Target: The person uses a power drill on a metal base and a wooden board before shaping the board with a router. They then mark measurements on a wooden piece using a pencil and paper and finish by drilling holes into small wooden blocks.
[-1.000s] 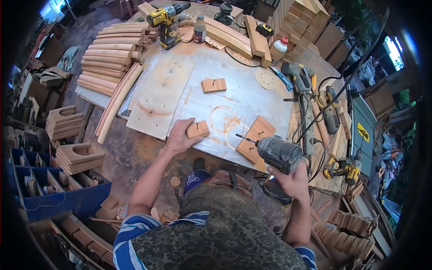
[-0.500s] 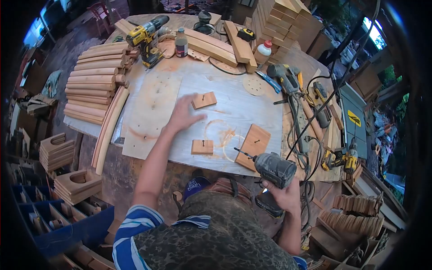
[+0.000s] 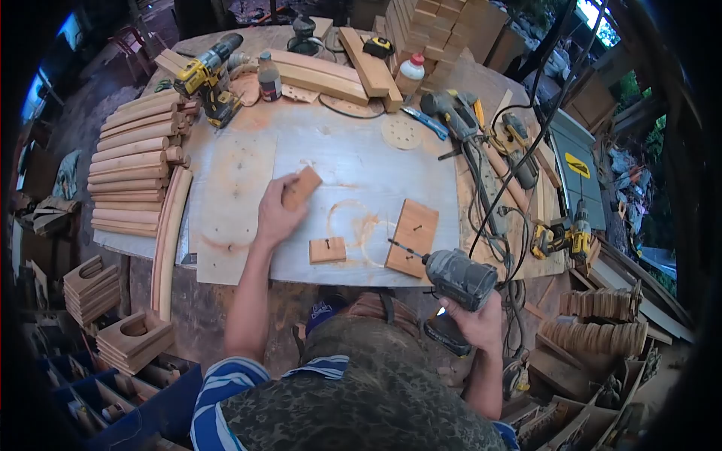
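My left hand (image 3: 278, 210) is closed on a small wooden block (image 3: 303, 188), which it holds tilted above the light board (image 3: 361, 165) on the table. In my right hand (image 3: 477, 322) is a dark cordless impact driver (image 3: 460, 279), its long bit pointing left. That bit's tip lies close to a larger wooden block (image 3: 414, 237) with a dark screw standing in it. Another small wooden block (image 3: 327, 250), also with a screw in it, rests on the board left of the driver.
Rounded wooden rails (image 3: 135, 169) are stacked at the left. A yellow drill (image 3: 209, 79), a bottle (image 3: 268, 77) and planks (image 3: 316, 75) line the back. Power tools and cables (image 3: 481, 165) lie along the right side. A blue divided bin (image 3: 143, 406) stands below left.
My left hand has closed on the upper small block and lifted and tilted it; before, that hand was spread beside it. The driver stays in my right hand. The camera view has shifted slightly.
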Tool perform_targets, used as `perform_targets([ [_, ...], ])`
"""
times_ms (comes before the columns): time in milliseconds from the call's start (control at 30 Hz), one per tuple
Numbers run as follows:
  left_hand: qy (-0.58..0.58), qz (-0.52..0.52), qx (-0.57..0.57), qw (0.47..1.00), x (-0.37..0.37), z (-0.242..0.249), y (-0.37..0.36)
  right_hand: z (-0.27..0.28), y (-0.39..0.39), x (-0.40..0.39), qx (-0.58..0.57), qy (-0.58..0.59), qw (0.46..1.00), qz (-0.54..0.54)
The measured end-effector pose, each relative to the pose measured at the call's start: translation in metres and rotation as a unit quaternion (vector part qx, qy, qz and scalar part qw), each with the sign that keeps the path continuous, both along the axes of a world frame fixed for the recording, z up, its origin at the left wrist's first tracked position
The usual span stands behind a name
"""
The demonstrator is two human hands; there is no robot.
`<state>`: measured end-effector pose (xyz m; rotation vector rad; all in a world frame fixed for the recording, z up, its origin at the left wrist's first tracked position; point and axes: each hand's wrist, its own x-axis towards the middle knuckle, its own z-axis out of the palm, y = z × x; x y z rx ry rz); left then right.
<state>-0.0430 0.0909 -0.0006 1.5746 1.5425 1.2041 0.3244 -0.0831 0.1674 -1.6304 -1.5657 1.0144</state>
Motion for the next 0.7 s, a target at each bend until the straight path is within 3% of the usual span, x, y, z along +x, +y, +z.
perform_targets([
  [67, 0.088, -0.118, 0.044, 0.988, 0.008, 0.023, -0.04, 0.004, -0.001, 0.0, 0.001, 0.033, 0.999, -0.036],
  [100, 0.084, -0.127, 0.037, 0.988, 0.013, 0.019, -0.053, 0.003, -0.005, 0.002, -0.007, 0.03, 0.998, -0.045],
  [167, 0.093, -0.125, 0.003, 0.988, 0.026, 0.015, -0.07, 0.002, -0.012, 0.006, -0.001, 0.049, 0.994, -0.093],
  [267, 0.059, -0.129, 0.044, 0.989, 0.036, -0.027, -0.084, -0.001, -0.026, 0.018, 0.017, 0.061, 0.988, -0.143],
  [333, 0.123, -0.141, 0.08, 0.979, 0.041, -0.04, -0.086, -0.01, -0.047, 0.028, 0.031, 0.092, 0.975, -0.201],
  [433, 0.125, -0.153, 0.037, 0.98, 0.046, -0.054, -0.089, -0.007, -0.081, 0.042, 0.075, 0.121, 0.953, -0.269],
  [500, 0.17, -0.104, 0.01, 0.98, 0.049, -0.049, -0.093, -0.027, -0.114, 0.062, 0.056, 0.146, 0.926, -0.344],
  [600, 0.177, -0.084, -0.011, 0.981, 0.049, -0.054, -0.098, -0.028, -0.139, 0.093, 0.204, 0.22, 0.861, -0.411],
  [633, 0.18, -0.091, -0.006, 0.979, 0.048, -0.05, -0.104, -0.016, -0.141, 0.103, 0.237, 0.206, 0.851, -0.42],
  [700, 0.107, 0.004, -0.073, 0.992, 0.063, -0.042, -0.113, -0.021, -0.15, 0.163, 0.347, 0.127, 0.802, -0.47],
])
